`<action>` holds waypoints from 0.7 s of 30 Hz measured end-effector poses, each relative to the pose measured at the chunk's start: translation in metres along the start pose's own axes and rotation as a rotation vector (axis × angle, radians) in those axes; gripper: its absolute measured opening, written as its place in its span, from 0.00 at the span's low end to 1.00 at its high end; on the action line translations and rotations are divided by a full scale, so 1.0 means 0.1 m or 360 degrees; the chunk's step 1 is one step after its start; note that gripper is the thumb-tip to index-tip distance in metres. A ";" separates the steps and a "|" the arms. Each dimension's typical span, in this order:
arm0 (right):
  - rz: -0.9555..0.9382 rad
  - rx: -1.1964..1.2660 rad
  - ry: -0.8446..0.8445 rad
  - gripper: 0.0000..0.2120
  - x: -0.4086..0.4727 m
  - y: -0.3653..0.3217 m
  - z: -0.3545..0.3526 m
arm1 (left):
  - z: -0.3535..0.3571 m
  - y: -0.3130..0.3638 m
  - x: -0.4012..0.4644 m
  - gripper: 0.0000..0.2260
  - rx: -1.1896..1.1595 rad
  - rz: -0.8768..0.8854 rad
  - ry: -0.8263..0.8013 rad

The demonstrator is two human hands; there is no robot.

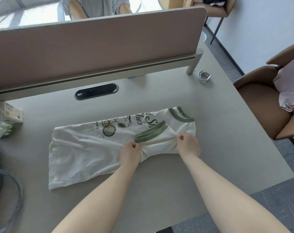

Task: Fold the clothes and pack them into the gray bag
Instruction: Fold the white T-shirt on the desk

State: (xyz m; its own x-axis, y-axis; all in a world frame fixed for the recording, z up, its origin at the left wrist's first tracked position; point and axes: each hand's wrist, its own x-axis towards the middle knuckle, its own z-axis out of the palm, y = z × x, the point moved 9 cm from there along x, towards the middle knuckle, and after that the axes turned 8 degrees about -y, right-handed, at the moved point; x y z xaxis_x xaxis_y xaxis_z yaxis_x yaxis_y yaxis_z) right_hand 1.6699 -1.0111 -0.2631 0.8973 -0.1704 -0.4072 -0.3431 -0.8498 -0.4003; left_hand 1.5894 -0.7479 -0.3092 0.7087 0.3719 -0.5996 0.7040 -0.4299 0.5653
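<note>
**Two hands are pinching the sleeve**

On the gray table [210, 148] a white shirt [85, 148] with green trim is lying flat, its neck end pointing right. The left hand [129, 153] is pinching the cloth just below the green cuff of the folded-in sleeve [153, 133]. The right hand [188, 145] is pinching the sleeve's other end (fingers curled tight on the cloth). Both hands are sitting on the shirt's near right part. A pink garment [289, 88] is hanging on the brown chair [260, 105] well off to the right.
</note>
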 end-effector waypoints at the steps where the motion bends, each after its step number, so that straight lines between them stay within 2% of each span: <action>1: -0.0009 0.0020 -0.0004 0.06 -0.01 -0.02 0.01 | 0.00 0.00 0.00 0.12 0.0008 0.0007 -0.0007; 4: -0.0317 0.0109 -0.0001 0.08 -0.15 -0.29 0.06 | -0.06 0.04 -0.03 0.09 0.0025 0.0055 0.0026; 7: -0.0731 -0.0136 -0.0298 0.15 -0.34 -0.60 0.41 | -0.20 0.07 -0.09 0.04 0.0192 0.0227 0.0069; 10: -0.0689 -0.0516 -0.0517 0.18 -0.40 -0.61 0.68 | -0.44 -0.02 -0.20 0.11 0.0577 0.0332 0.0154; 14: -0.0584 -0.0594 -0.0414 0.19 -0.49 -0.62 0.65 | -0.75 -0.55 -0.38 0.17 0.0969 0.0067 0.0164; 17: -0.0805 -0.0427 -0.0349 0.16 -0.73 -0.85 0.67 | -0.83 -0.84 -0.52 0.21 0.1062 0.0066 0.0088; 21: -0.1209 -0.0294 -0.0499 0.13 -1.30 -1.28 1.00 | -0.73 -0.98 -0.65 0.17 0.0945 0.0224 -0.0172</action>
State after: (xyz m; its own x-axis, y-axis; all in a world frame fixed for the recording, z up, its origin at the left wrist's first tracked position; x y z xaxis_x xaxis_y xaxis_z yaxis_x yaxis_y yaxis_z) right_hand 1.5696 -0.8307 -0.2415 0.7376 0.6042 -0.3015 0.3985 -0.7500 -0.5280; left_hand 1.4784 -0.6700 -0.2845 0.7622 0.2065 -0.6136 0.4355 -0.8648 0.2499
